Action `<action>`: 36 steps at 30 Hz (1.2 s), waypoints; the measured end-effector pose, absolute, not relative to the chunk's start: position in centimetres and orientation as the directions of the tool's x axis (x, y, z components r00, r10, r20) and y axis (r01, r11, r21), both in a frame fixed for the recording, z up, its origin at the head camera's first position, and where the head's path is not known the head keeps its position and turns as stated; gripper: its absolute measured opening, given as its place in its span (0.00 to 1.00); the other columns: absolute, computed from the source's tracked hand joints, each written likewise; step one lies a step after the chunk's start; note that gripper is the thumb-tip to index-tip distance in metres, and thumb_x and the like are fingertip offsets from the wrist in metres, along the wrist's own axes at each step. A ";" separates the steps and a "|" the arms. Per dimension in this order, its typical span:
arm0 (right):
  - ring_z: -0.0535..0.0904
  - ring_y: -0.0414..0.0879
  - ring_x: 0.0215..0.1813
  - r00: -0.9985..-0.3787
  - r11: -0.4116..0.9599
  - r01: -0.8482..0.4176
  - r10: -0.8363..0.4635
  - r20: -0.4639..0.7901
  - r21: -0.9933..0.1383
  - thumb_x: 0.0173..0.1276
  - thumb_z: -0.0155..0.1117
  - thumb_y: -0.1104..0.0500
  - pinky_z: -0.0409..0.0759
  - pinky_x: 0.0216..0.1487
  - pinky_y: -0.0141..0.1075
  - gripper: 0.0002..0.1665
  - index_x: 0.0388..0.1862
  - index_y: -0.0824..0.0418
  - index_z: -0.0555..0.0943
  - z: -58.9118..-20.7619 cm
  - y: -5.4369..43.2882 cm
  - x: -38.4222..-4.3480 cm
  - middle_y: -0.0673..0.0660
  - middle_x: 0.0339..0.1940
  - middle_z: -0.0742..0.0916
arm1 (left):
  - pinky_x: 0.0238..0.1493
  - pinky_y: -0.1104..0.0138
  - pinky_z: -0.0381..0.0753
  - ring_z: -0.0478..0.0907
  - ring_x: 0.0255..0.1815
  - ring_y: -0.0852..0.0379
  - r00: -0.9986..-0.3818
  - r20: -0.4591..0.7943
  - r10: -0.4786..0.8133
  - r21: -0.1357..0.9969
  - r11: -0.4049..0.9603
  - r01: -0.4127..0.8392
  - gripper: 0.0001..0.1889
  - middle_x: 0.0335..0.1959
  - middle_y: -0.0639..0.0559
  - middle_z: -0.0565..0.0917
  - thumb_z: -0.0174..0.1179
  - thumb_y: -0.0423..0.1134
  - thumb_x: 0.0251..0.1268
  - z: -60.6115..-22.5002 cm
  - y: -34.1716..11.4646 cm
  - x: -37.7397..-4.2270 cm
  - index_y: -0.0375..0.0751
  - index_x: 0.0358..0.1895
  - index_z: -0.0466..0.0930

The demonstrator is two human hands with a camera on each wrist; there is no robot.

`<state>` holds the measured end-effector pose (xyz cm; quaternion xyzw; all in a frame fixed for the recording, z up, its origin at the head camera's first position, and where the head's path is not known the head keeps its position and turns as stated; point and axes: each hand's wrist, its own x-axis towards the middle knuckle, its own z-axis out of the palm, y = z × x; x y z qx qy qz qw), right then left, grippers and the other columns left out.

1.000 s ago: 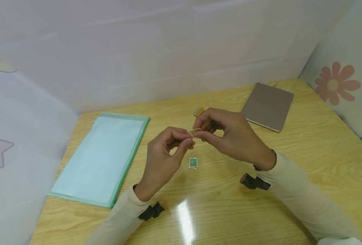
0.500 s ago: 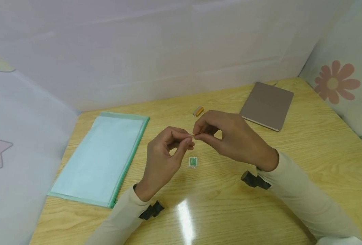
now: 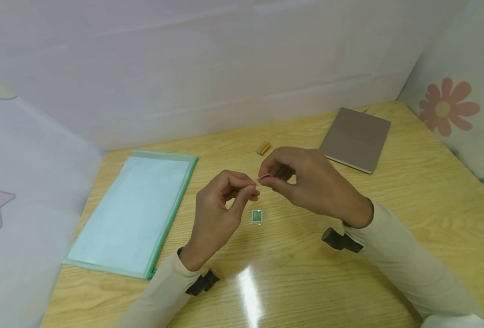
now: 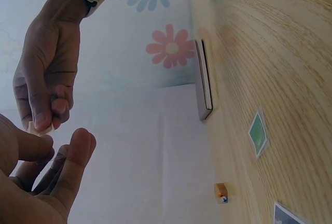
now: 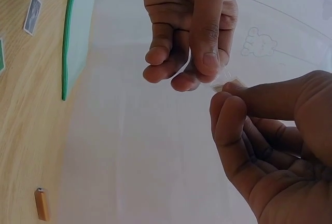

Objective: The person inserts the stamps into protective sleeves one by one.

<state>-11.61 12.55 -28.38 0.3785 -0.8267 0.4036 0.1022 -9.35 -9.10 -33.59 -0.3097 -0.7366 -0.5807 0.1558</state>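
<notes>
In the head view my two hands meet fingertip to fingertip above the table. My right hand [image 3: 307,180] pinches a small tan stamp [image 5: 231,84] between thumb and index finger; in the head view it shows almost edge-on. My left hand [image 3: 221,205] pinches a bit of clear film, like a stamp sleeve [image 5: 223,73], right beside the stamp's edge. Fingertips hide most of both pieces. Below the hands, a green stamp [image 3: 257,216] in a clear sleeve lies on the wood. A grey stamp [image 5: 32,14] lies on the table too, hidden in the head view.
A clear zip folder with green edging [image 3: 131,214] lies on the left of the table. At the back right sits a brown notebook [image 3: 355,140]. A small orange and grey block [image 3: 263,148] stands behind the hands. Printed cloth walls border the table.
The tan stamp has tilted from showing its face to nearly edge-on, between the fingertips. Both hands stay in almost the same place, and the head view has shifted slightly.
</notes>
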 end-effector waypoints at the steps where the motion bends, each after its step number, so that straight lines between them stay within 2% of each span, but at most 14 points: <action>1: 0.81 0.31 0.35 -0.694 0.387 -0.706 -0.545 0.471 -0.593 0.68 0.72 0.60 0.81 0.36 0.31 0.06 0.40 0.53 0.83 -28.4 12.6 -11.6 0.41 0.35 0.85 | 0.40 0.64 0.86 0.86 0.37 0.51 -0.759 0.590 0.275 0.759 0.131 0.638 0.06 0.43 0.46 0.83 0.62 0.25 0.68 -33.6 -9.1 -9.4 0.35 0.45 0.78; 4: 0.81 0.31 0.35 -0.687 0.385 -0.711 -0.556 0.467 -0.589 0.68 0.72 0.60 0.81 0.36 0.31 0.06 0.40 0.53 0.83 -28.4 12.6 -11.6 0.41 0.35 0.85 | 0.40 0.64 0.86 0.86 0.36 0.51 -0.762 0.587 0.274 0.763 0.128 0.634 0.06 0.43 0.45 0.83 0.62 0.25 0.68 -33.7 -9.1 -9.4 0.34 0.45 0.78; 11: 0.81 0.30 0.34 -0.685 0.379 -0.715 -0.548 0.480 -0.588 0.67 0.73 0.61 0.81 0.35 0.32 0.06 0.39 0.54 0.83 -28.3 12.4 -11.5 0.41 0.35 0.85 | 0.38 0.64 0.86 0.86 0.34 0.53 -0.779 0.566 0.270 0.779 0.133 0.612 0.05 0.39 0.50 0.83 0.62 0.27 0.69 -33.7 -9.2 -9.4 0.35 0.44 0.78; 20: 0.81 0.30 0.34 -0.683 0.381 -0.719 -0.543 0.490 -0.581 0.67 0.73 0.60 0.80 0.34 0.32 0.06 0.40 0.54 0.83 -28.5 12.4 -11.7 0.41 0.34 0.85 | 0.37 0.64 0.86 0.86 0.34 0.52 -0.771 0.577 0.268 0.770 0.135 0.623 0.05 0.40 0.45 0.83 0.62 0.26 0.69 -33.7 -9.2 -9.4 0.35 0.44 0.78; 28: 0.81 0.33 0.33 -0.717 0.359 -0.673 -0.530 0.452 -0.647 0.68 0.72 0.59 0.81 0.32 0.32 0.05 0.39 0.53 0.83 -28.5 12.3 -11.8 0.42 0.32 0.85 | 0.37 0.64 0.86 0.86 0.34 0.52 -0.769 0.585 0.258 0.764 0.144 0.629 0.05 0.41 0.47 0.83 0.62 0.27 0.69 -33.7 -9.1 -9.3 0.36 0.44 0.78; 36: 0.80 0.33 0.32 -0.731 0.363 -0.655 -0.527 0.434 -0.662 0.67 0.73 0.58 0.80 0.31 0.32 0.05 0.39 0.53 0.83 -28.5 12.4 -11.8 0.42 0.31 0.85 | 0.37 0.64 0.86 0.86 0.34 0.50 -0.765 0.593 0.251 0.761 0.137 0.634 0.05 0.42 0.48 0.83 0.62 0.27 0.69 -33.7 -9.0 -9.2 0.35 0.44 0.77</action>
